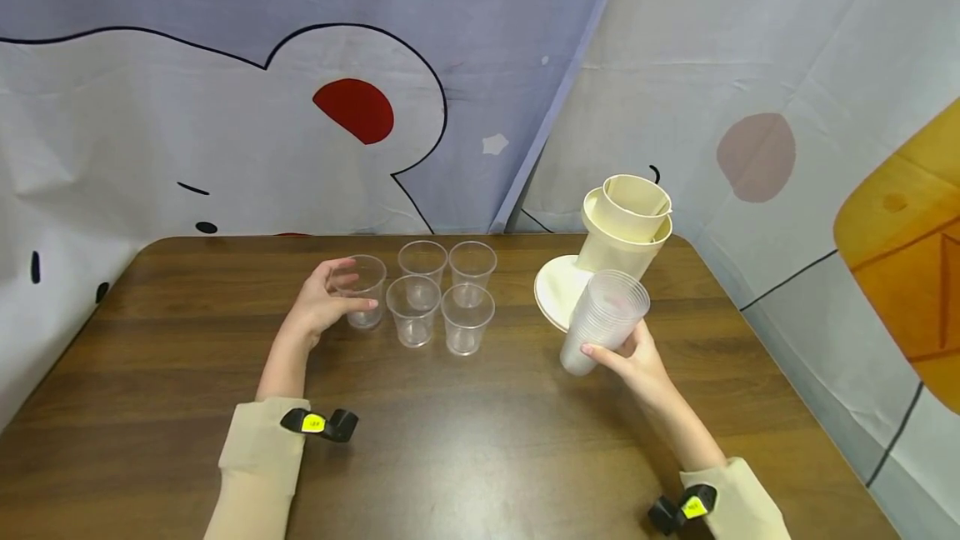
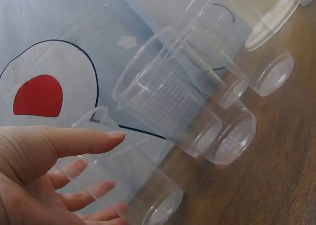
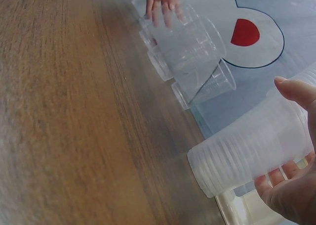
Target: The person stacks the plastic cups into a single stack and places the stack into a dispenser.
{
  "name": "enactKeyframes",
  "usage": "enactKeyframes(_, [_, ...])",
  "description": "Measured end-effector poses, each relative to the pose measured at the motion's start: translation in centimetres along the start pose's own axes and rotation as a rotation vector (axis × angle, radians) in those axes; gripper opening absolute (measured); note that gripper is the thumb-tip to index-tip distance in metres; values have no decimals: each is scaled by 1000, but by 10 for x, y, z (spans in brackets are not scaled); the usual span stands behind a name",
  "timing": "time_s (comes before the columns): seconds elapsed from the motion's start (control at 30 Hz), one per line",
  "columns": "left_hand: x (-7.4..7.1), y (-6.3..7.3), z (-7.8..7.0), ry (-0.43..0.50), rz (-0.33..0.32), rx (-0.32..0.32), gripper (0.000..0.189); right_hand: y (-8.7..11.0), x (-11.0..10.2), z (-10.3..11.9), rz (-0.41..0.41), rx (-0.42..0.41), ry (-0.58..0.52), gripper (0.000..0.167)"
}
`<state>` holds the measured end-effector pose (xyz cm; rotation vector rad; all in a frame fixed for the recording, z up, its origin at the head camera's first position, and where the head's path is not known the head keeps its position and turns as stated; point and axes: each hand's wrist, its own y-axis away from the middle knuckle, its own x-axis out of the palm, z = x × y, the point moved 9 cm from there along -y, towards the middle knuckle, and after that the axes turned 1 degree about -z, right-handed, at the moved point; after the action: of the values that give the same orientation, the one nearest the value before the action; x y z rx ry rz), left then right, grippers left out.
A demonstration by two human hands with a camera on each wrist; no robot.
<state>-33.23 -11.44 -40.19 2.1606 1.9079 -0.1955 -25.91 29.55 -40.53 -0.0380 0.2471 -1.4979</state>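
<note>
My left hand [image 1: 322, 302] is spread around a clear plastic cup [image 1: 366, 319] that stands on the table, its thumb in front and its straight fingers behind, seen through the cup wall in the left wrist view. Just right of it, several more clear plastic cups [image 1: 462, 332] stand upright in two short rows, close together. My right hand [image 1: 637, 357] grips a tall stack of nested clear cups [image 1: 603, 319], thumb on the near side and fingers curled round the far side. The stack tilts, its mouth up and to the right.
A cream plastic stand [image 1: 618, 244] with a tubular top and a round base [image 1: 557, 294] is at the back right, partly behind the stack. The brown wooden table [image 1: 465, 432] ends at a patterned cloth backdrop [image 1: 225, 132].
</note>
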Motion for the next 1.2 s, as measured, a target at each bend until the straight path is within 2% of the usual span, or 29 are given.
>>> enactKeyframes(0.33, [-6, 2, -11, -17, -30, 12, 86, -6, 0, 5, -3, -16, -6, 69])
enactKeyframes(0.7, [-11, 8, -12, -21, -61, -55, 86, -4, 1, 4, -11, -19, -21, 66])
enactKeyframes(0.87, [-14, 13, -15, -27, -92, -52, 85, -4, 2, 3, -5, -14, -13, 67])
enactKeyframes(1.2, [-19, 16, -28, -5, -150, -13, 80, -2, 1, 1, -5, 3, -16, 68])
